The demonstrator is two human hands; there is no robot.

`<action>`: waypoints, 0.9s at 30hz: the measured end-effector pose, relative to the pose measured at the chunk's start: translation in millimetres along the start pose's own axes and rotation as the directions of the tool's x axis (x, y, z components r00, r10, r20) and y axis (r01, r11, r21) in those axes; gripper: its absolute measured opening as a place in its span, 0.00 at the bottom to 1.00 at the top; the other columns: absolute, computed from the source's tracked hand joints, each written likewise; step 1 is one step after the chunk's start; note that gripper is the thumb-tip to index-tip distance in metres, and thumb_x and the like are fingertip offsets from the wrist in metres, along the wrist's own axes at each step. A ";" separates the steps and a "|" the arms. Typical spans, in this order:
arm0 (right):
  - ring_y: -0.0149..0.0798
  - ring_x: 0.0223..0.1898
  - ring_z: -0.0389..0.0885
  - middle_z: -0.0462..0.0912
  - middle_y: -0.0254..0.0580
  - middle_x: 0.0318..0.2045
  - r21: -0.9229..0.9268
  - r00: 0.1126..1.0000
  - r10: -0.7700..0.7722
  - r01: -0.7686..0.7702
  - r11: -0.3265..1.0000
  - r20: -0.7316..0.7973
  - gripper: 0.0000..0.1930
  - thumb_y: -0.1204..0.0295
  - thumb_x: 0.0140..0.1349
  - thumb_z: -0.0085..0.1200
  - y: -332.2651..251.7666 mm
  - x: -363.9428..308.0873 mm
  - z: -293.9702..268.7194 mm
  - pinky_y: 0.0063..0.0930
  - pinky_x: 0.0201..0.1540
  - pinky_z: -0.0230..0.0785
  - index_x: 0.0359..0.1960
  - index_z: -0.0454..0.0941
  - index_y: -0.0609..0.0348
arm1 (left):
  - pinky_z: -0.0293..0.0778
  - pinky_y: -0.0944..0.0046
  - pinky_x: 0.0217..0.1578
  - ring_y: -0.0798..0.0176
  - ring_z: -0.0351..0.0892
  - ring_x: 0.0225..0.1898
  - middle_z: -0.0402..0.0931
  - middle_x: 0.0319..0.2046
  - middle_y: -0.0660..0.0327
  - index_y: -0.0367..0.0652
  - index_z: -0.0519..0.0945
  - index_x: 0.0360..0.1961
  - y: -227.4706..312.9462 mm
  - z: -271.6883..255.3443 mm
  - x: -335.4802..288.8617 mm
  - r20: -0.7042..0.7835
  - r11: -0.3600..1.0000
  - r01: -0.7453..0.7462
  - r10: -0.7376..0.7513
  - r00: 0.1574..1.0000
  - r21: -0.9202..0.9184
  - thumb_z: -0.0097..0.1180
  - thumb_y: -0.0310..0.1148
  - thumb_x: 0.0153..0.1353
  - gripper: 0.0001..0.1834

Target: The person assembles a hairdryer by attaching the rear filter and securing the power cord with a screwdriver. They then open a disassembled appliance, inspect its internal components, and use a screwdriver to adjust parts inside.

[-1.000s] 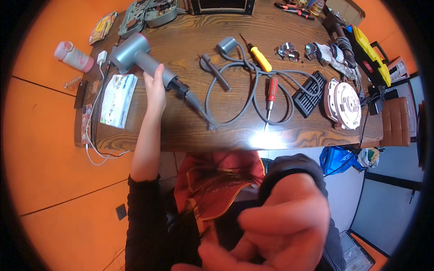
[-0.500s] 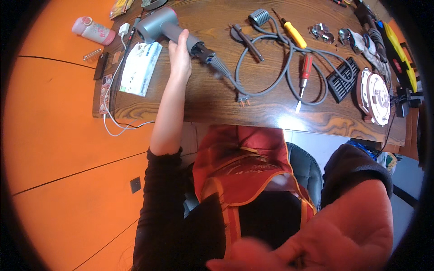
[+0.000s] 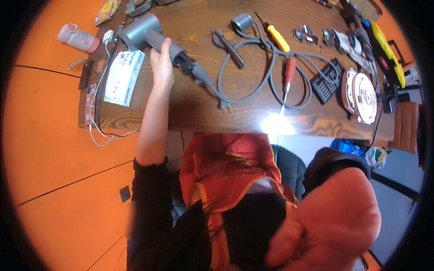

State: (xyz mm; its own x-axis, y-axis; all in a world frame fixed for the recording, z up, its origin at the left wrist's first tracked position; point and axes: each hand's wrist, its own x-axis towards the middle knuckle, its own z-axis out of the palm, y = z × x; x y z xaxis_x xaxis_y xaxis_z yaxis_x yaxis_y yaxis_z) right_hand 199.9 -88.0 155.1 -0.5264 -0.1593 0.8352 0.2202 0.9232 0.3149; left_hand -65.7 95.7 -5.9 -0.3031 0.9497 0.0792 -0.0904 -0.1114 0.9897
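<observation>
The left hand (image 3: 161, 67) keeps its grip clamped on the handle of a grey hair dryer (image 3: 136, 34), thumb uppermost, at the left of the wooden worktop (image 3: 194, 118), with the dryer's rounded head pointing far and left. From the handle's lower end a grey cord (image 3: 204, 77) runs right and loops across the middle, its plug (image 3: 225, 106) lying close to the near edge. Left of the hand sits a white pack (image 3: 124, 77), and beyond it a patterned power strip (image 3: 91, 97) and a pink and white bottle (image 3: 80, 38). Beside the loops lie a dark slender part (image 3: 233, 52), a grey ribbed cylinder (image 3: 242, 21) and a yellow-handled screwdriver (image 3: 278, 38); a red-handled screwdriver (image 3: 290, 72) points toward the near edge. Farther right come a black bit case (image 3: 327, 82), a round pale part (image 3: 364, 97) and a yellow and black toolbox (image 3: 386, 54). The right hand (image 3: 334, 217), blurred, is raised at the near right, off the worktop, in front of a red apron (image 3: 230, 176); whether its grip is apart or together I cannot tell
</observation>
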 end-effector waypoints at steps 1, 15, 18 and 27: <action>0.29 0.30 0.78 0.80 0.36 0.30 -0.092 0.997 0.008 -0.014 0.996 -0.074 0.09 0.73 0.57 0.47 15.6 -11.4 -2.2 0.25 0.31 0.69 0.36 0.79 0.57 | 0.69 0.67 0.34 0.69 0.71 0.34 0.71 0.33 0.58 0.32 0.68 0.43 -1.2 0.0 0.0 -0.022 1.000 0.013 -0.013 1.000 0.008 0.54 0.42 0.58 0.23; 0.50 0.28 0.79 0.79 0.52 0.28 -0.369 0.361 0.864 -0.795 0.482 0.351 0.08 0.74 0.53 0.54 176.6 -135.3 74.8 0.35 0.31 0.70 0.35 0.78 0.62 | 0.68 0.68 0.42 0.66 0.73 0.41 0.73 0.40 0.54 0.26 0.65 0.49 2.0 5.9 -5.9 -0.087 0.988 -0.032 0.046 0.995 0.154 0.51 0.35 0.61 0.22; 0.53 0.29 0.79 0.78 0.57 0.24 -0.506 0.232 0.906 -0.767 0.395 0.355 0.12 0.66 0.51 0.57 181.9 -145.3 81.7 0.38 0.33 0.71 0.29 0.78 0.64 | 0.69 0.69 0.41 0.65 0.74 0.41 0.73 0.40 0.53 0.25 0.65 0.49 5.8 8.0 -9.4 -0.075 0.973 -0.054 0.072 0.995 0.224 0.52 0.33 0.61 0.22; 0.54 0.37 0.78 0.80 0.56 0.31 -0.456 0.120 0.893 -0.825 0.333 0.435 0.12 0.69 0.52 0.52 218.5 -176.3 99.1 0.42 0.42 0.71 0.39 0.79 0.55 | 0.70 0.69 0.41 0.66 0.74 0.40 0.73 0.40 0.52 0.25 0.65 0.49 5.0 9.9 -8.4 -0.073 0.954 -0.068 0.093 0.993 0.293 0.51 0.33 0.61 0.22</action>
State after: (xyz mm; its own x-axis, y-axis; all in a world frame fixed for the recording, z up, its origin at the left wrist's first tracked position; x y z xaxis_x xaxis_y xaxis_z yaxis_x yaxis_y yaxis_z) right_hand 259.4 176.5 32.0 -0.2237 0.9568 0.1855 0.8823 0.2797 -0.3785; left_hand -54.2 90.1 -0.4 -0.3782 0.9114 0.1624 0.2126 -0.0852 0.9734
